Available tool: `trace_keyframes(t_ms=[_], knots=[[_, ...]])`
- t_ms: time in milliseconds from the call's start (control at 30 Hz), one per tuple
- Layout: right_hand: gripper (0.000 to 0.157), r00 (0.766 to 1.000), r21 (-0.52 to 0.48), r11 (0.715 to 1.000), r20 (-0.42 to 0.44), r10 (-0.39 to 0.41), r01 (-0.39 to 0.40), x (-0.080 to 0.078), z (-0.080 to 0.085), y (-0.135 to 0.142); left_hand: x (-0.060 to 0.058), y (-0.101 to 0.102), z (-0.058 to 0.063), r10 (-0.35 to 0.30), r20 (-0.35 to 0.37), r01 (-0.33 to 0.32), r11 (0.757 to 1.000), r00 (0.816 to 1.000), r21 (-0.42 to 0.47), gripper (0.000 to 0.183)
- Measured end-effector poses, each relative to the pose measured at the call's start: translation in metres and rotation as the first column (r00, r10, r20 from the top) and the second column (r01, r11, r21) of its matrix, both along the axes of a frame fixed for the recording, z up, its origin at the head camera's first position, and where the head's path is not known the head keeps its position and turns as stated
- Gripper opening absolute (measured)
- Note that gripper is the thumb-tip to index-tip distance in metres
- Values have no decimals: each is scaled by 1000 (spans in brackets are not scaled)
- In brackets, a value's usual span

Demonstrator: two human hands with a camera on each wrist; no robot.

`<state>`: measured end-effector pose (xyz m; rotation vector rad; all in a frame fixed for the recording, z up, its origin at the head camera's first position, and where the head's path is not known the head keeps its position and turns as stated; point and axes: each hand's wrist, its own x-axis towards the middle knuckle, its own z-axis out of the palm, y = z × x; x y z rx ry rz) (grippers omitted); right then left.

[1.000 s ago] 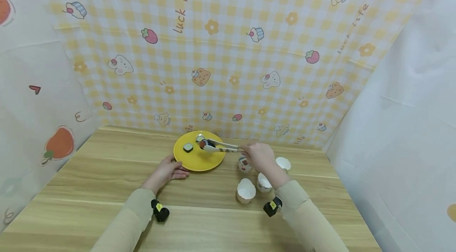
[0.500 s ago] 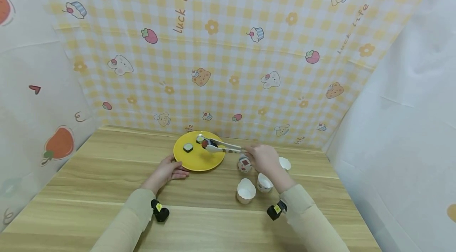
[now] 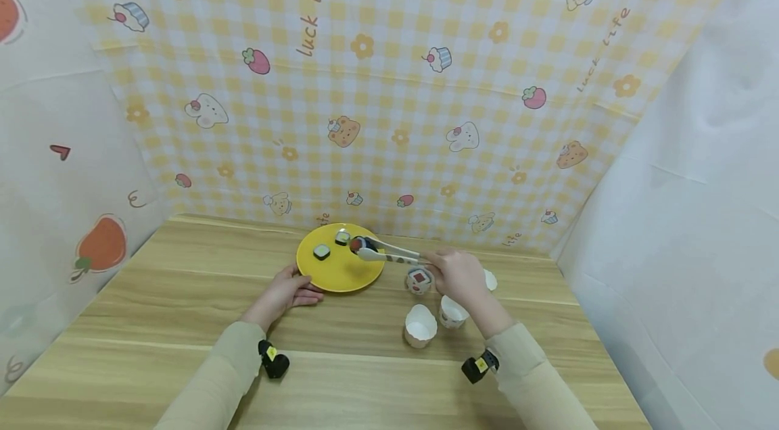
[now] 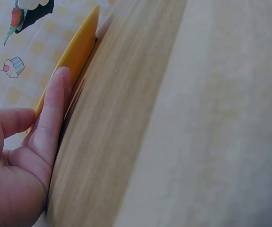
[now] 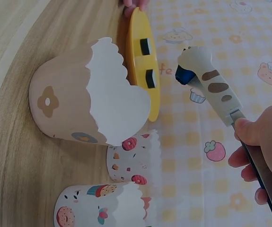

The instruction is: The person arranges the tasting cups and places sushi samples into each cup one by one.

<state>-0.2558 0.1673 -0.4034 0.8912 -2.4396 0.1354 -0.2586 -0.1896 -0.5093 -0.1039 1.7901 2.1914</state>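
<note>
Above the yellow plate [image 3: 341, 274], we hold a sushi roll [image 3: 357, 245] between paw-tipped tongs [image 3: 398, 259], our right hand [image 3: 460, 276] pinching their handles, presumably to keep it clamped; our left hand [image 3: 287, 289] pinches the plate's rim, seemingly to steady it; paper baking cups [image 3: 418, 335] stand nearby.
</note>
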Motion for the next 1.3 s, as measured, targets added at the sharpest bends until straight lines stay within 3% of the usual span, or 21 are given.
trace_keyframes(t_ms=[433, 767, 1300], knots=[[24, 1000, -72, 997, 13, 6, -5, 8, -8, 16, 1, 0, 2, -1, -5, 1, 1000, 1000, -6, 55], [23, 996, -111, 990, 31, -78, 81, 19, -8, 25, 2, 0, 3, -4, 0, 4, 1000, 1000, -7, 54], [24, 996, -180, 980, -8, -88, 85, 32, -16, 42, 3, 1, 5, 2, 5, -2, 1000, 1000, -7, 56]])
